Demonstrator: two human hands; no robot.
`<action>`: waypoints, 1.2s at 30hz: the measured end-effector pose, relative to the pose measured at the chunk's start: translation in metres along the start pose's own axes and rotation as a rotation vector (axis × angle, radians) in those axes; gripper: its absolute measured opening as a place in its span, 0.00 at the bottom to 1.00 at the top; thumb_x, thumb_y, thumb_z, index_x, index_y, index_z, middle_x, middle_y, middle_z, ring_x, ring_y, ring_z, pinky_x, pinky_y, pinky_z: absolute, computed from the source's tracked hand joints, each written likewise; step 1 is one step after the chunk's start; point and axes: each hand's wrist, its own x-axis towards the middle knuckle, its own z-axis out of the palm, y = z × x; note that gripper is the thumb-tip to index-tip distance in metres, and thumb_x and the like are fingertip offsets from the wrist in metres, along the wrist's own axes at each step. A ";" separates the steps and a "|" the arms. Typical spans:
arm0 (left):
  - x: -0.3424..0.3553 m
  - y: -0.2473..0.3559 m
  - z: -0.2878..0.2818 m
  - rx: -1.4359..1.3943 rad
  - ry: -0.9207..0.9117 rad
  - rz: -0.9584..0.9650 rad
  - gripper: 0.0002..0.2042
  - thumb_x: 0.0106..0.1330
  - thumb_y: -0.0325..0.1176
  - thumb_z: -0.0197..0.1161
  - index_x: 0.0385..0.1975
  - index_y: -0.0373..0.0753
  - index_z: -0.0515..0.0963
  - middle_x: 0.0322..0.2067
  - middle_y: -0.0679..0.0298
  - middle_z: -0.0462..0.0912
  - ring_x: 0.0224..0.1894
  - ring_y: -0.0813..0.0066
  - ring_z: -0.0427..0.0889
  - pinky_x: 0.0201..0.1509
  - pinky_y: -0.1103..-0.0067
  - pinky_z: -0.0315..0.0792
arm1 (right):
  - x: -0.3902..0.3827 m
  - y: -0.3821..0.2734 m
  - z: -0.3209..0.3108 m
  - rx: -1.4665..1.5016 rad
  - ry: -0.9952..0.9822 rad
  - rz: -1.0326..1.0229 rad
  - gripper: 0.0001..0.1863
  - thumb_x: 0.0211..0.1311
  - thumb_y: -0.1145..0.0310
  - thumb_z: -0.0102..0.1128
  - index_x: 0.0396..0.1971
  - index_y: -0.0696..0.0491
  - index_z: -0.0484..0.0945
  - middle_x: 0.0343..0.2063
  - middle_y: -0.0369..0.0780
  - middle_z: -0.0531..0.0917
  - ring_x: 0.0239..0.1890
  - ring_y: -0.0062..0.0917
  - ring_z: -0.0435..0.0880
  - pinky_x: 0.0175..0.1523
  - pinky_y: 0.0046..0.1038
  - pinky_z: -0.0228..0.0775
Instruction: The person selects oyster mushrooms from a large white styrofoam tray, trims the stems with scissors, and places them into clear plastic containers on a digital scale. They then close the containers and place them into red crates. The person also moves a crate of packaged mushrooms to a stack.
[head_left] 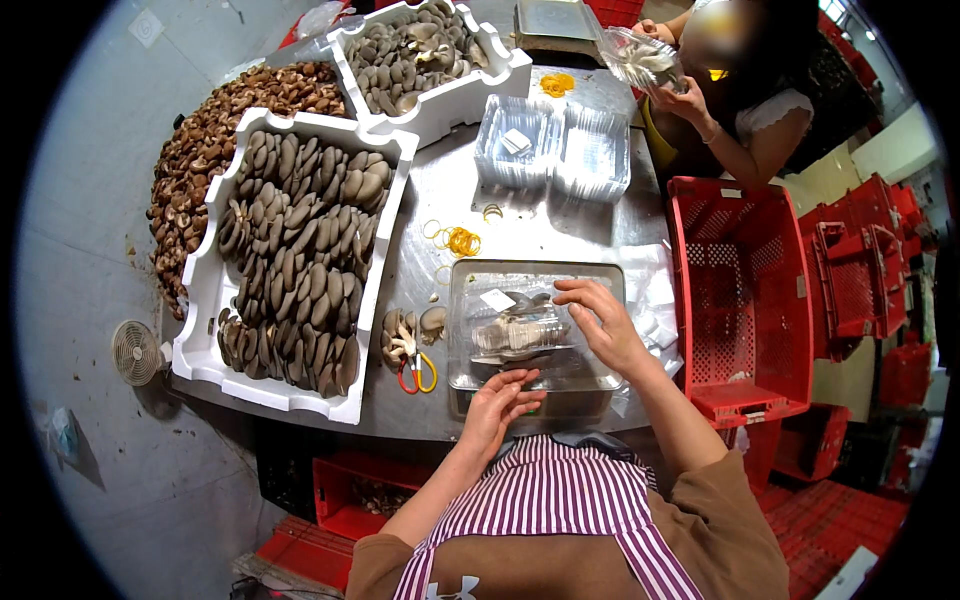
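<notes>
My left hand (502, 408) is just below the metal scale pan (470, 365), its fingers loosely curved and apart. My right hand (600, 320) hovers at the pan's right side with spread fingers, beside a clear plastic package (525, 338) of oyster mushrooms with a small white label. Neither hand visibly holds anything, though whether fingertips touch the package is hard to tell. Left of the pan lie red-and-yellow scissors (425, 372) and loose oyster mushrooms (398, 330). Yellow rubber bands (463, 241) lie above them.
A foam box (295, 250) of oyster mushrooms, another (415, 65) behind, and brown mushrooms (190, 170) fill the left. Stacked clear trays (590, 155) stand at the back. Red crates (740, 300) line the right. A co-worker's hands (680, 100) hold a packet at upper right. A fan (140, 352) is at lower left.
</notes>
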 end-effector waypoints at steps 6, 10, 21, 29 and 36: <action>0.003 0.008 0.001 -0.015 0.002 -0.036 0.13 0.72 0.31 0.54 0.53 0.34 0.73 0.56 0.51 0.77 0.51 0.59 0.83 0.54 0.70 0.79 | 0.007 -0.009 -0.007 0.028 -0.003 -0.002 0.11 0.69 0.66 0.52 0.42 0.56 0.80 0.50 0.44 0.80 0.55 0.37 0.76 0.61 0.36 0.65; 0.004 0.012 0.005 -0.023 -0.013 -0.020 0.13 0.73 0.31 0.53 0.53 0.34 0.72 0.56 0.51 0.76 0.51 0.59 0.83 0.54 0.70 0.79 | 0.016 -0.007 -0.012 0.034 0.001 0.003 0.11 0.69 0.66 0.52 0.42 0.56 0.80 0.49 0.44 0.81 0.55 0.36 0.76 0.61 0.36 0.65; 0.011 0.010 0.007 -0.075 -0.051 0.007 0.13 0.72 0.31 0.54 0.52 0.33 0.73 0.57 0.49 0.76 0.51 0.59 0.83 0.54 0.70 0.79 | 0.019 -0.008 -0.022 -0.007 -0.012 -0.027 0.09 0.67 0.69 0.54 0.41 0.56 0.80 0.47 0.44 0.82 0.51 0.36 0.79 0.57 0.34 0.68; 0.002 0.008 -0.005 0.045 -0.053 -0.059 0.15 0.73 0.32 0.53 0.55 0.33 0.71 0.58 0.50 0.75 0.50 0.61 0.83 0.54 0.70 0.79 | 0.019 -0.005 -0.015 0.117 0.027 0.014 0.13 0.69 0.68 0.52 0.47 0.57 0.78 0.48 0.44 0.81 0.51 0.34 0.79 0.56 0.32 0.68; -0.011 0.018 -0.009 0.426 0.116 0.161 0.10 0.71 0.28 0.56 0.47 0.32 0.76 0.40 0.58 0.84 0.40 0.75 0.83 0.46 0.80 0.77 | 0.025 0.021 -0.013 0.452 0.086 0.210 0.19 0.76 0.61 0.42 0.55 0.57 0.75 0.52 0.40 0.79 0.54 0.25 0.76 0.56 0.28 0.69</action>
